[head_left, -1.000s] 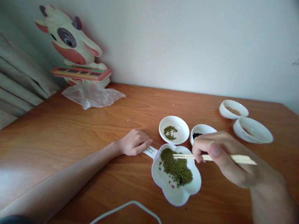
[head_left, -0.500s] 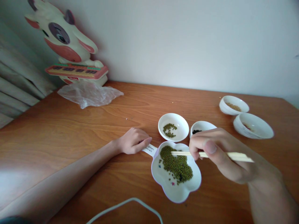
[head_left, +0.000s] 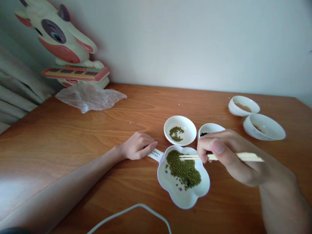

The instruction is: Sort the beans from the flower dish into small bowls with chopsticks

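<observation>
My left hand [head_left: 140, 146] is closed around the labelled handle of a white flower-shaped bowl [head_left: 181, 200] with a purple rim. Green mung beans [head_left: 184, 169] lie heaped in it, with a dark spot among them. My right hand [head_left: 226, 152] pinches a pair of light wooden chopsticks [head_left: 195, 157], whose tips reach the beans near the heap's upper part. Just behind the flower bowl stands a round white bowl [head_left: 190, 130] with some mung beans. Partly hidden by my right hand, another white bowl [head_left: 215, 127] holds small black grains [head_left: 203, 134].
Two more white bowls [head_left: 234, 109] [head_left: 278, 128] with small contents stand at the far right. A cow-shaped toy keyboard [head_left: 75, 73] and a crumpled clear plastic bag [head_left: 91, 99] sit at the back left. A white cable [head_left: 129, 209] crosses the front of the wooden table [head_left: 117, 191].
The view has shifted slightly, so things sit a little higher in it. The chopstick tips look a bit further apart; both hands keep their holds.
</observation>
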